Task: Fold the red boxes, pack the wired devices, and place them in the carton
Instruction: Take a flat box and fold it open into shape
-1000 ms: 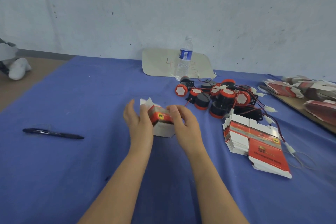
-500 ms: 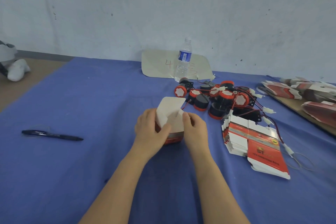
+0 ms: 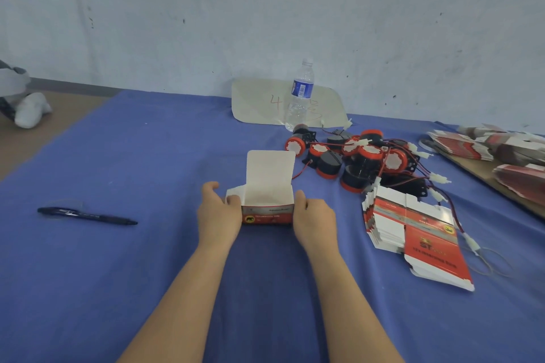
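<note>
A: Where does the box sit?

B: The small red-and-white cardboard box (image 3: pixel 267 212) stands on the blue cloth-covered worktop (image 3: pixel 147 156), near the middle, right in front of the person. Its top is open, and the white lid flap stands upright at the far side

A: And the hands?

B: Both are on it. The left hand (image 3: pixel 218 215) grips the left end, with its fingers curled over the side flap there. The right hand (image 3: pixel 314 219) holds the right wall with the thumb along the edge. Its other fingers are hidden behind the box, so the wrap is likely rather than certain

A: What about the devices?

B: The heap of round black-and-red wired devices (image 3: pixel 354 159) lies just beyond the box to the right, its red and black leads tangled together. Nearer, on the right, is a stack of flat unfolded red-and-white boxes (image 3: pixel 413 233), well apart from the hands

A: Anything else?

B: A dark blue pen (image 3: pixel 88 215) lies off to the left. A clear plastic water bottle (image 3: pixel 299 97) stands at the back on a beige card sheet (image 3: pixel 259 103) marked with a 4. More flat boxes (image 3: pixel 501 153) rest on a brown board at the far right
</note>
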Demonstrator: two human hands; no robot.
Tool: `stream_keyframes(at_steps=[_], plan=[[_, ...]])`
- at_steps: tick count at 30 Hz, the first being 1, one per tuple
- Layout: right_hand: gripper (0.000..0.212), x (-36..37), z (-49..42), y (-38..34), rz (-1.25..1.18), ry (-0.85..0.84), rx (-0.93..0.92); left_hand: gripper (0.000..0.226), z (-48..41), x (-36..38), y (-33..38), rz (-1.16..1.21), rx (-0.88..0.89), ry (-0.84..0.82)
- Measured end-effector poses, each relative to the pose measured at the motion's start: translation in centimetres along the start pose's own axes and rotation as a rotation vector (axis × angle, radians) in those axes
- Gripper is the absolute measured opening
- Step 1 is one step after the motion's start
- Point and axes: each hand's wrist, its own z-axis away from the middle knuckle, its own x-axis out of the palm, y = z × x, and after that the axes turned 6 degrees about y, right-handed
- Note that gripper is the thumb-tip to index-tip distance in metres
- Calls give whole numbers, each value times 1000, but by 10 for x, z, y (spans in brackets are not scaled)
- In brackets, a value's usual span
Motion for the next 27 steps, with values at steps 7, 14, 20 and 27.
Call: stream_keyframes(at_steps=[7, 14, 20, 27], plan=[[14, 3, 4, -7, -506, -71, 88, 32, 11, 12, 5, 185, 43, -99], [47, 3, 1, -10, -957, -37, 153, 69, 23, 16, 12, 320, 103, -100], [54, 0, 0, -6, -919, 120, 276, 18, 27, 16, 15, 320, 204, -169], [16, -5, 2, -11, -1102, -16, 304, 29, 29, 19, 15, 480, 117, -238]])
